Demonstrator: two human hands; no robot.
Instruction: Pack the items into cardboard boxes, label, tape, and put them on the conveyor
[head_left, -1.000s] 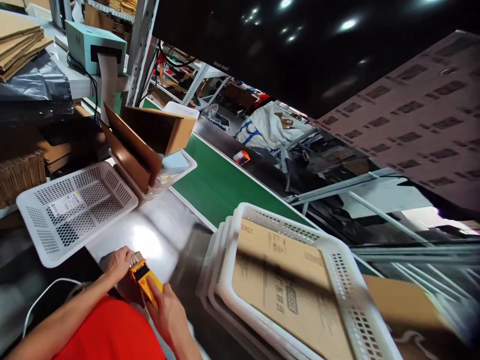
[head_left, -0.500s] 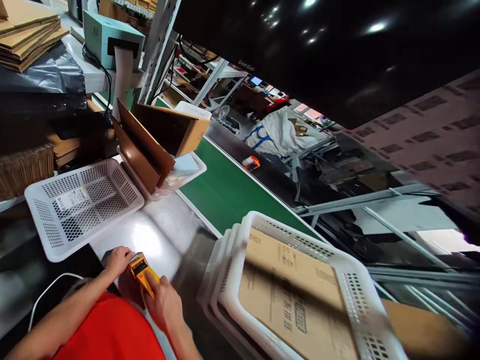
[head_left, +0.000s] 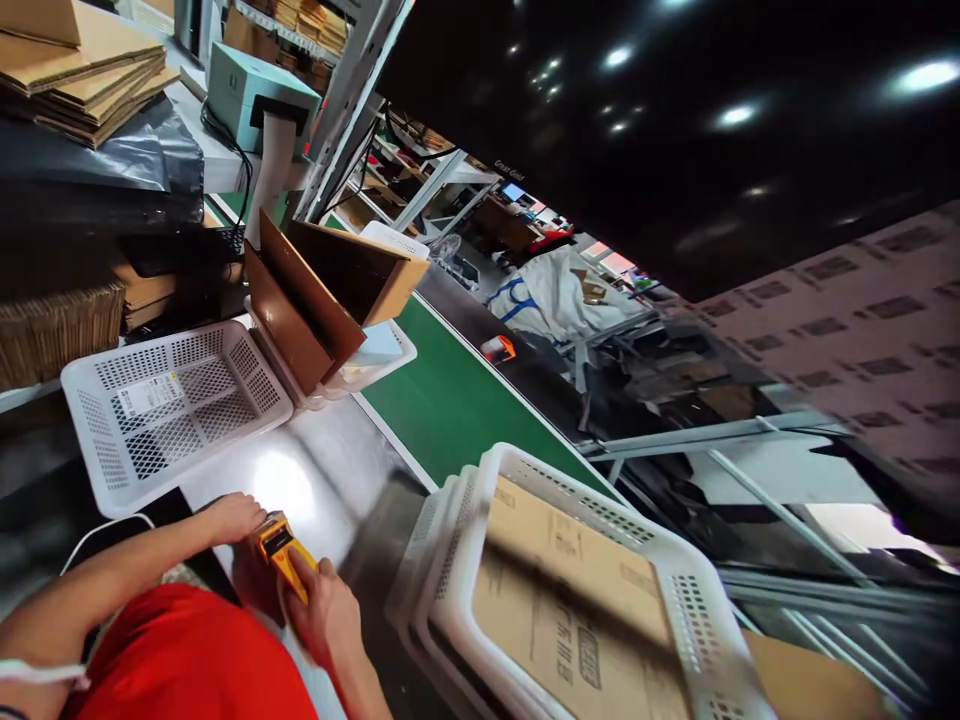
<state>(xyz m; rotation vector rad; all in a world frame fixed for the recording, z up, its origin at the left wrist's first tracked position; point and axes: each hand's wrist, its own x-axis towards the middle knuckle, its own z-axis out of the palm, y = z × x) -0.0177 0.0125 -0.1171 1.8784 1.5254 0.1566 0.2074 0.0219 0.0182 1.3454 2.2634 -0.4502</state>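
A small yellow-orange handheld device (head_left: 279,546) with a dark screen lies in my two hands above a shiny metal tabletop (head_left: 315,480). My right hand (head_left: 324,612) grips its lower end. My left hand (head_left: 234,518) rests on its upper end with the fingers curled over it. A red sleeve covers the lower left of the view. A white cable (head_left: 97,535) runs along my left forearm.
An empty white perforated basket (head_left: 97,455) sits to the left. An open cardboard box (head_left: 315,290) leans in a white tray behind it. Stacked white baskets (head_left: 465,560) with flat cardboard inside stand to the right. A green conveyor belt (head_left: 442,400) runs beyond; a label printer (head_left: 255,95) stands above.
My hands and the yellow device stay together on the tabletop. The view has swung slightly, shifting everything up and to the right.
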